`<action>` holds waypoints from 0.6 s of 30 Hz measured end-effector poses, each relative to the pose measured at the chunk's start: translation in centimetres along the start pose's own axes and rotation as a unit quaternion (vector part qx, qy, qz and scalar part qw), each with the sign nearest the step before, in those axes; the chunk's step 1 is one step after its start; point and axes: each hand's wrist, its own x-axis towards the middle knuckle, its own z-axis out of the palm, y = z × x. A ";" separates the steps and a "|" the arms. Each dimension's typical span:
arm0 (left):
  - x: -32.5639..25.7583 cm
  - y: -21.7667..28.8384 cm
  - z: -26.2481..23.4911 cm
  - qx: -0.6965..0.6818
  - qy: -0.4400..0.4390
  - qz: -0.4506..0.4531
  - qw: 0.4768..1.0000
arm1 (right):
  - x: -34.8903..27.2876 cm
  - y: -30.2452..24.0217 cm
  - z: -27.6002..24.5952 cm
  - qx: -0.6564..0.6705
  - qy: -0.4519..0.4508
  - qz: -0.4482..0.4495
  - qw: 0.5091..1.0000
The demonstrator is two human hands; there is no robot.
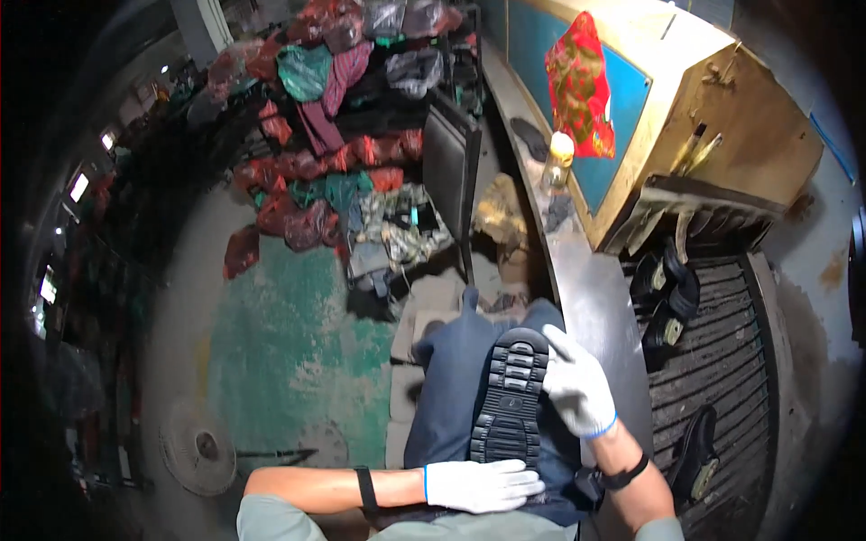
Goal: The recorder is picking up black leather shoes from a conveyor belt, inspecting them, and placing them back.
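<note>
A black shoe (511, 397) lay sole up on the person's lap (449, 383), between the two gloved hands. The left hand (483, 487) was laid flat, unclenched, its fingers straight across the near end of the sole. The right hand (579, 388) was at the shoe's right edge by the far end, its thumb extended; whether it gripped the shoe could not be told. Just right of that hand ran a metal ledge (591, 284), and beyond it more shoes (696, 455) sat on a ribbed rack (735, 361). Past the right hand, farther off, stood a jar (557, 167) near a red bag (577, 81). A fan (200, 446) was well left of the left hand.
</note>
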 end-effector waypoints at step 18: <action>-0.3 8.3 7.9 -0.076 0.032 -0.337 0.938 | -4.1 -3.5 5.2 -0.636 -0.368 -0.172 0.656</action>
